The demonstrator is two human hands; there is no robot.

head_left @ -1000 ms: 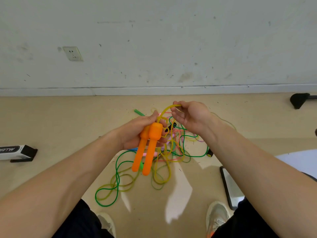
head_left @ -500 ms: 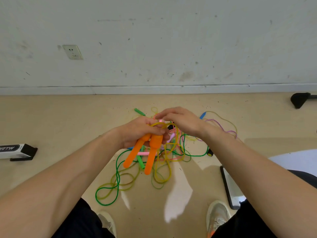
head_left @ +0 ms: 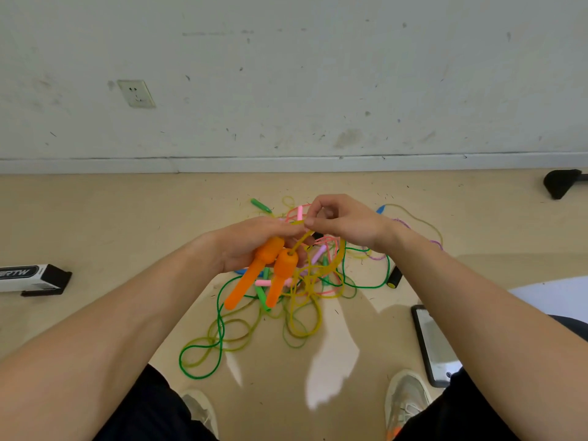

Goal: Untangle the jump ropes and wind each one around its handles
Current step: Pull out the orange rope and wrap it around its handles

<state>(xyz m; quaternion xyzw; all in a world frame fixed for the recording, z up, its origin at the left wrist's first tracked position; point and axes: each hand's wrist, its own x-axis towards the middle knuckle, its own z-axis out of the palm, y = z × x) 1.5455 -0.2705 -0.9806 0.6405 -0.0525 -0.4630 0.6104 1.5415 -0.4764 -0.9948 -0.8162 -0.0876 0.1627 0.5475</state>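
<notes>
While left hand point(head_left: 254, 240) grips orange handles point(head_left: 276, 269) | right hand point(head_left: 346, 224) pinches yellow rope point(head_left: 341, 257) | wall point(head_left: 286, 74) well beyond tangle point(head_left: 321, 276)

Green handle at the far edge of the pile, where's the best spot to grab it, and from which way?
Probably best to pinch the green handle across its shaft from above, coming from the far-left side. It lies flat on the floor, slanted, and that end pokes out clear of the rope pile, while its other end runs into the tangle.
</notes>
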